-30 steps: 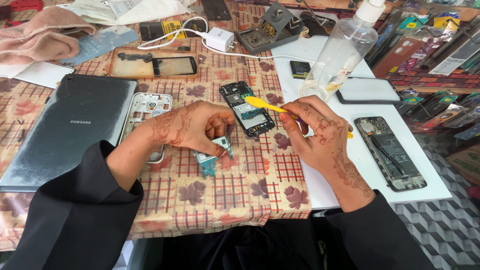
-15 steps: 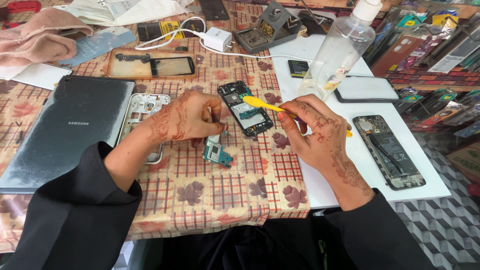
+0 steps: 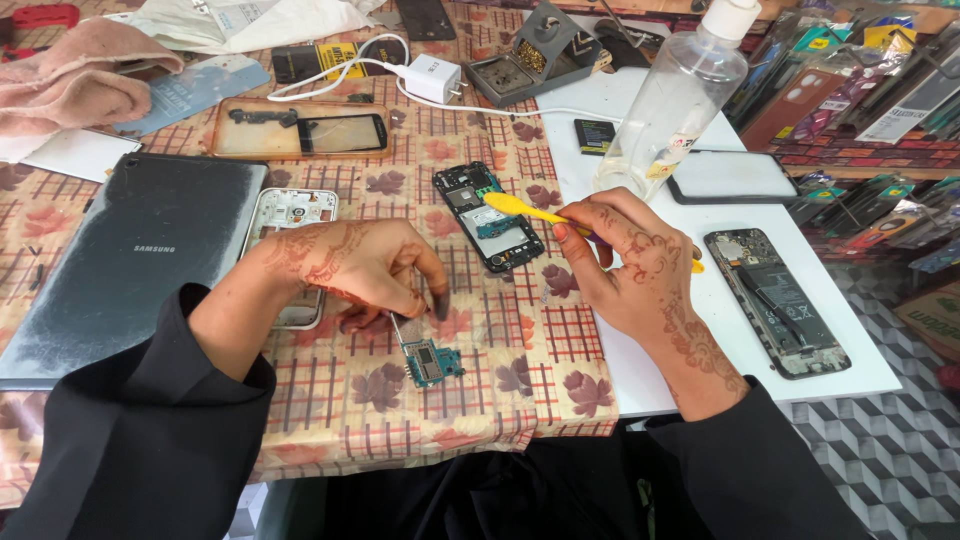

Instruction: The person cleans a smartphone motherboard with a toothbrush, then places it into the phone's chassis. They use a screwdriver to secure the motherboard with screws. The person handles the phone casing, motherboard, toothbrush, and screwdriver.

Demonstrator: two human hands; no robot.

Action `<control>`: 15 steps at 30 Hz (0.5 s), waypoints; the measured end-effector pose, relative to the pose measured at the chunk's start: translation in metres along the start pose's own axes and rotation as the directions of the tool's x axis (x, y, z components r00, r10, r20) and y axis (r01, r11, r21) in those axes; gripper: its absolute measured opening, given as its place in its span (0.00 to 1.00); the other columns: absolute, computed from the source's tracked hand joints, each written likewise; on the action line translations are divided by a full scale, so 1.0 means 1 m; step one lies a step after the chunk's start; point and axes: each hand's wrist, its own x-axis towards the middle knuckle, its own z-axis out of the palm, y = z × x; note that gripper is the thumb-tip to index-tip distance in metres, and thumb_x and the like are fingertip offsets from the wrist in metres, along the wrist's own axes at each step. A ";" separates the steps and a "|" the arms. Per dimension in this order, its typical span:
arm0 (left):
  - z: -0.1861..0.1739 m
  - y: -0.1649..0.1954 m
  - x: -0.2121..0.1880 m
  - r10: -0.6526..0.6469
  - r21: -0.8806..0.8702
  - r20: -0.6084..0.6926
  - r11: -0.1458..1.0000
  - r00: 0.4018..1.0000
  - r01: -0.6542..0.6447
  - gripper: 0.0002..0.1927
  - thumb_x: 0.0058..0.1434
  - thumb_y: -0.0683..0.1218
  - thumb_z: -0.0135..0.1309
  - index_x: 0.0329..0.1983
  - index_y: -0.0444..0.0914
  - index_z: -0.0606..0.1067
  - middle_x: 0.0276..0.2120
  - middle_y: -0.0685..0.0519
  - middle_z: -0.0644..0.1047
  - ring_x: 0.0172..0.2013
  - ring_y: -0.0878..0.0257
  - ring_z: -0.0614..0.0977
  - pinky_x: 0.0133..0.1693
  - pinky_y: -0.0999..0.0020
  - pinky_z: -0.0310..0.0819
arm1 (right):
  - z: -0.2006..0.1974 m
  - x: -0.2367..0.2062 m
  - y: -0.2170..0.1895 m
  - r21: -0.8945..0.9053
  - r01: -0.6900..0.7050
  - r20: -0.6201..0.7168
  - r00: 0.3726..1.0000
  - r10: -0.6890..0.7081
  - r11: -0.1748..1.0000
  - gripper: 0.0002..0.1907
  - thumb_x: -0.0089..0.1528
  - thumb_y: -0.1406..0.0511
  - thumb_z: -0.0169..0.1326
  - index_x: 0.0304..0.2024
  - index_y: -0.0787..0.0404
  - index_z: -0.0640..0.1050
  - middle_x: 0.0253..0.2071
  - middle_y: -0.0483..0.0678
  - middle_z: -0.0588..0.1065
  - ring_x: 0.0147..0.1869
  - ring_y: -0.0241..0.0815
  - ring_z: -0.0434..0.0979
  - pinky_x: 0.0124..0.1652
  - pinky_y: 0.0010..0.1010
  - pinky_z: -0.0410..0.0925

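right hand pinched shut around a yellow spudger, tip resting over the opened phone body on the checked bench cloth. left hand curled loosely, fingertips down just above a small green circuit board, clamped on nothing that can be made out. dark tablet lying to the left, clear bottle standing behind, another stripped phone on the white board at right.

Glossy plastic tablecloth; matt yellow plastic tool.
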 end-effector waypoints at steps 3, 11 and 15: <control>-0.003 -0.007 0.005 0.042 -0.079 -0.062 0.996 0.997 -0.047 0.15 0.58 0.37 0.55 0.46 0.23 0.78 0.18 0.46 0.81 0.14 0.64 0.81 0.16 0.69 0.73 | 0.000 0.000 0.001 0.005 0.001 0.010 1.000 -0.001 1.000 0.07 0.65 0.68 0.64 0.45 0.61 0.83 0.39 0.44 0.79 0.28 0.30 0.74 0.28 0.23 0.66; -0.005 -0.008 0.017 0.156 -0.144 -0.389 0.963 0.908 -0.228 0.13 0.62 0.36 0.53 0.49 0.27 0.76 0.24 0.47 0.83 0.20 0.65 0.85 0.21 0.71 0.79 | 0.000 0.000 0.002 0.003 0.005 0.015 1.000 -0.005 1.000 0.07 0.64 0.67 0.64 0.45 0.61 0.83 0.39 0.44 0.79 0.28 0.30 0.75 0.28 0.23 0.66; -0.001 0.006 0.011 0.067 -0.107 -0.334 0.988 0.940 -0.108 0.16 0.59 0.37 0.53 0.50 0.31 0.76 0.19 0.45 0.82 0.17 0.63 0.83 0.17 0.69 0.77 | 0.000 0.001 0.001 -0.010 -0.005 0.025 1.000 0.006 1.000 0.07 0.64 0.67 0.64 0.44 0.60 0.83 0.38 0.42 0.79 0.27 0.31 0.75 0.27 0.23 0.66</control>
